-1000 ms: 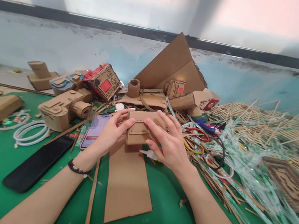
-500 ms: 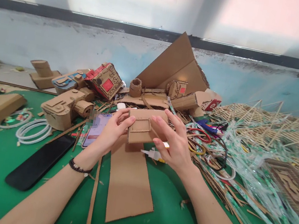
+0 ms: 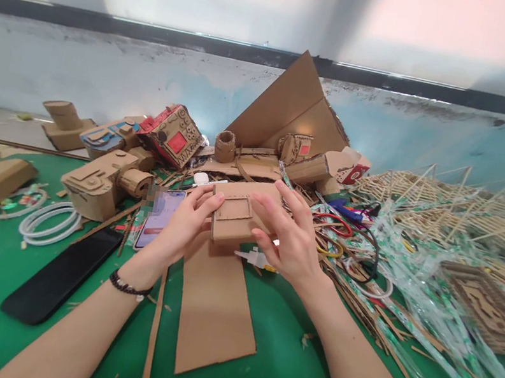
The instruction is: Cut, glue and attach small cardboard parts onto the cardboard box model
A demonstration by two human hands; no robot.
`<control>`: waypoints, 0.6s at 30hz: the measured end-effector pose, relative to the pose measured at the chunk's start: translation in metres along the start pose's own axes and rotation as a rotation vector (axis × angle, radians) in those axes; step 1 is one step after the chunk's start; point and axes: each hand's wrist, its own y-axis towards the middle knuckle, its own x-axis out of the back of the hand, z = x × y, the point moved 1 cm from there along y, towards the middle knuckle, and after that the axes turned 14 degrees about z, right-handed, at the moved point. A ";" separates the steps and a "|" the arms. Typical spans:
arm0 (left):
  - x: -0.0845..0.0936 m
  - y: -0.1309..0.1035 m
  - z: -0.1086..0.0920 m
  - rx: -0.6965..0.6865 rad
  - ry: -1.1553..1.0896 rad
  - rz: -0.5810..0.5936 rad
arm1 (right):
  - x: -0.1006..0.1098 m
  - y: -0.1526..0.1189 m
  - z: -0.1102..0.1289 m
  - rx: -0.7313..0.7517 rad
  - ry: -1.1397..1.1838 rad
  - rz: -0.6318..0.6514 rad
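Observation:
I hold a small cardboard box piece (image 3: 235, 212) with raised strips on its face, lifted a little above the green table. My left hand (image 3: 183, 223) grips its left end, thumb on the front. My right hand (image 3: 290, 237) wraps its right end, fingers spread over the face. Below the piece lies a flat cardboard sheet (image 3: 213, 308). A small white glue bottle (image 3: 253, 257) lies just under my right hand. A phone with a lit screen (image 3: 160, 219) rests left of my left hand.
Cardboard models (image 3: 103, 180) and a folded cardboard tent (image 3: 290, 108) crowd the back. A black flat object (image 3: 61, 273) and white cable coil (image 3: 48, 222) lie at left. Sticks, plastic wrap and coloured bands (image 3: 346, 237) fill the right. A thin cardboard strip (image 3: 153, 340) lies by my left arm.
My right hand's fingers have shifted from lying flat over the piece's face to gripping its right end. The piece has stayed in both hands, barely moving.

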 end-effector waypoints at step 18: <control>0.001 -0.002 -0.004 0.062 -0.057 -0.028 | -0.009 -0.003 -0.003 0.056 0.023 0.086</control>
